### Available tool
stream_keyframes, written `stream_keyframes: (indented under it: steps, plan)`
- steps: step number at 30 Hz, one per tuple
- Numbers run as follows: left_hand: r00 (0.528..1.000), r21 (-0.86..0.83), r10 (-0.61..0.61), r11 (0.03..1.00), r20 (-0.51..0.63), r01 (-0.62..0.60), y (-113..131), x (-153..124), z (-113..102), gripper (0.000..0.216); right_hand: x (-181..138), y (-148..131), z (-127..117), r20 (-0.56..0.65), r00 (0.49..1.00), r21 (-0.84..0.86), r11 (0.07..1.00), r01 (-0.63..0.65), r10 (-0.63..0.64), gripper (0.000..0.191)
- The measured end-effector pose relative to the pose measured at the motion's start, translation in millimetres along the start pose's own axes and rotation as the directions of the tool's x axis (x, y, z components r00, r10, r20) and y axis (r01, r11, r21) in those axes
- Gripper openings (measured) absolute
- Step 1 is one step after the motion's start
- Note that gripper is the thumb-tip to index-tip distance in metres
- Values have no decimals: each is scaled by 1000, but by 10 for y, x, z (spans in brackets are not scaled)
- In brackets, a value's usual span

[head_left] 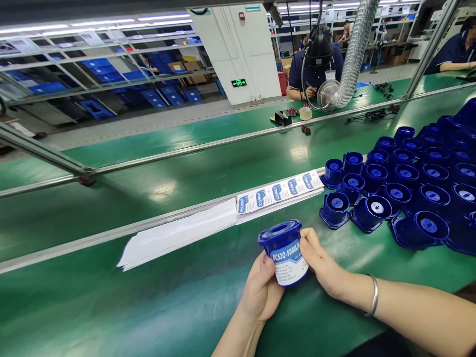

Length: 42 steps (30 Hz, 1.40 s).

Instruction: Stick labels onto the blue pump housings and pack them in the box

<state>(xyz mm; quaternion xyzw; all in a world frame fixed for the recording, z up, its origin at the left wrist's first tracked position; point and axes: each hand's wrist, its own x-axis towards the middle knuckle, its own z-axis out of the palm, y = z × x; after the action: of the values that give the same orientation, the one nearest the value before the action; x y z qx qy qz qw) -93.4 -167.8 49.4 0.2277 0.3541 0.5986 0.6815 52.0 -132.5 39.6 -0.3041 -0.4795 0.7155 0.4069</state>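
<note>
Above the green table I hold a blue plastic housing, shaped like a cup with a flanged rim on top. A white and blue label reading "DC52Q-5000L/H" wraps round its side. My left hand is closed about the housing's left side, its thumb at the label's left edge. From the right, my right hand grips the housing with bent fingers near the label's right end; the fingertips are partly hidden. A sheet of printed labels lies on a stack just beyond my hands.
Several similar blue housings crowd the table's right side. White backing sheets lie left of the labels along a metal strip. Across the green bench, a person works behind a silver duct. A metal post rises at right.
</note>
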Motion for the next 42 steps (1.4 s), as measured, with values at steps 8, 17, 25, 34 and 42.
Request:
stream_keyframes:
  steps: [8, 17, 25, 34, 42]
  plan:
    - [971, -65, -238, 969, 9, 238, 29, 49, 136, 50, 132, -135, -258, -136, 952, -166, 953, 252, -276, 43]
    - [933, -24, -333, 940, 137, 339, -31, 22, 167, 50, 96, -254, -381, 209, 955, -233, 938, 257, -210, 49]
    - [975, 163, -218, 965, 52, 207, -41, 24, 105, 44, 51, -173, -345, 145, 898, -363, 822, 440, -416, 46]
    - [986, 527, -26, 847, 165, -66, 111, -31, 152, 36, 50, -171, -294, -30, 940, -466, 837, 289, -341, 41]
    - [982, 687, -74, 724, 172, -66, 154, -34, 147, 47, 62, -221, -267, -110, 968, -438, 885, 159, -228, 46]
